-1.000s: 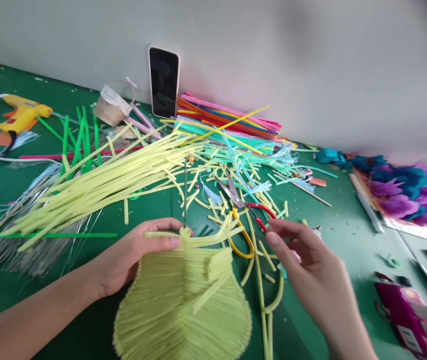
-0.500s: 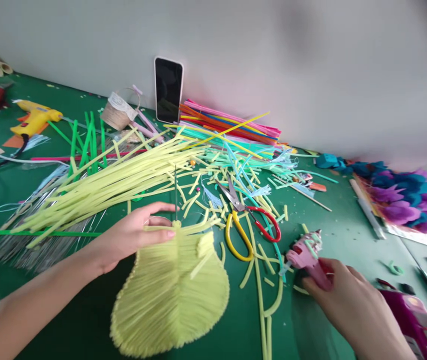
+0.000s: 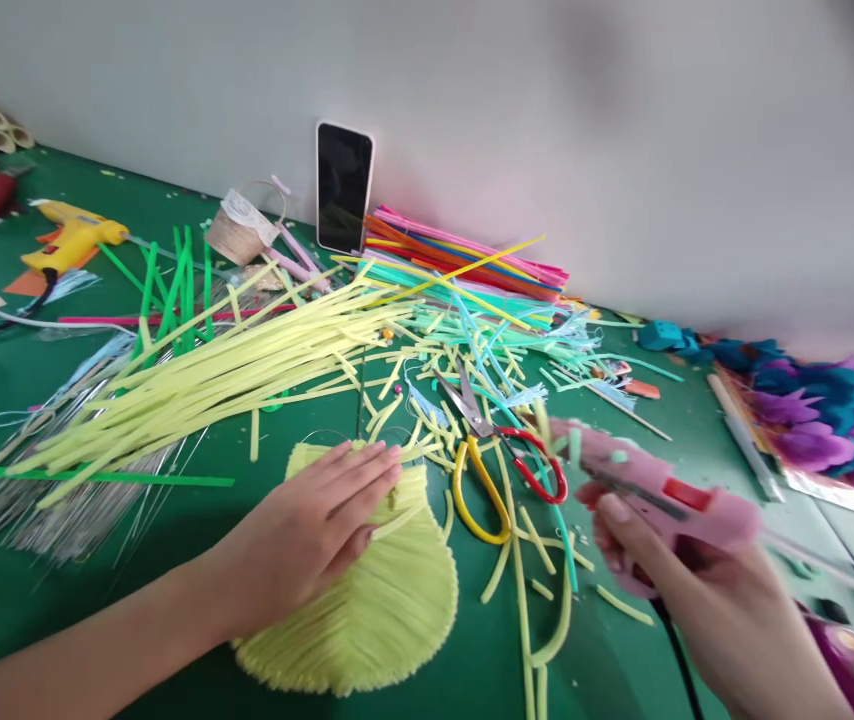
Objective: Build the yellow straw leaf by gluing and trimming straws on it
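Note:
A light yellow-green leaf [image 3: 389,610] made of fuzzy pipe cleaners lies on the green table in front of me, with a thin dark wire running up from its top. Across its upper part rests my left hand [image 3: 307,540], palm down, fingers out straight and close together, hiding some of the leaf. My right hand [image 3: 719,610] is wrapped round the handle of a pink glue gun [image 3: 674,490], lifted above the table, its nozzle pointing left toward the scissors. Between leaf and glue gun lie open scissors [image 3: 483,430] with one yellow and one red handle.
Behind the leaf lies a heap of yellow-green pipe cleaners [image 3: 247,360] with cut scraps around it. A phone [image 3: 344,185] leans on the wall beside bundled coloured pipe cleaners [image 3: 464,255]. A yellow glue gun [image 3: 71,240] is at left; purple and blue flowers [image 3: 809,410] at right.
My right hand has picked the pink glue gun up from the table and turned its nozzle leftward. My left hand has moved from the leaf's top edge to lie flat over it.

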Available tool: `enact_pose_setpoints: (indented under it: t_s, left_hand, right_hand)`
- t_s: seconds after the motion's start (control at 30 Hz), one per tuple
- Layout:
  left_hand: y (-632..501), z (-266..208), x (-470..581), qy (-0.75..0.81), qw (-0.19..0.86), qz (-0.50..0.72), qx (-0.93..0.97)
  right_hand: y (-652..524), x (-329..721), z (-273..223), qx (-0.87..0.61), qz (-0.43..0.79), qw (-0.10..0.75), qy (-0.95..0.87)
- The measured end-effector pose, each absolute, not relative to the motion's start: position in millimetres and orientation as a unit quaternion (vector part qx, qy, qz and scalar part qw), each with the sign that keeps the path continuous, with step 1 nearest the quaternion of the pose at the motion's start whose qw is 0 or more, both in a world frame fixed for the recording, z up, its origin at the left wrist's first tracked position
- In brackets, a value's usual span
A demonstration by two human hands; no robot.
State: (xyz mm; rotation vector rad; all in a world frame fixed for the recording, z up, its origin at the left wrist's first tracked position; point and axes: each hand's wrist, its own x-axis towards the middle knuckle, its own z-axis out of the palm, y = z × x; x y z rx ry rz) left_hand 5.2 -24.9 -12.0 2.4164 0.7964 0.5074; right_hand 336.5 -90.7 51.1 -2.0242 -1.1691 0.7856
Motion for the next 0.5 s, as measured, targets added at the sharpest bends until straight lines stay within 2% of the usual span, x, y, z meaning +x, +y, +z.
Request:
enact_pose_setpoints:
  t_s: [0.1,0.2,0.5]
  left_hand:
    - [-25,-17,6,0.301,0.267,0.186,0.897]
    - [-24,-18,6,0.315,0.239,0.189,0.899]
    - [-22,-18,7,0.303,0.215,0.178,0.911]
  right_hand:
    - [-67,316,51,-0.755,0.411,0.293,-0.418]
    - [-55,307,47,-0.749,0.46,0.278,-0.387]
    - [-36,285,42,-0.749,0.454,0.224,-0.427]
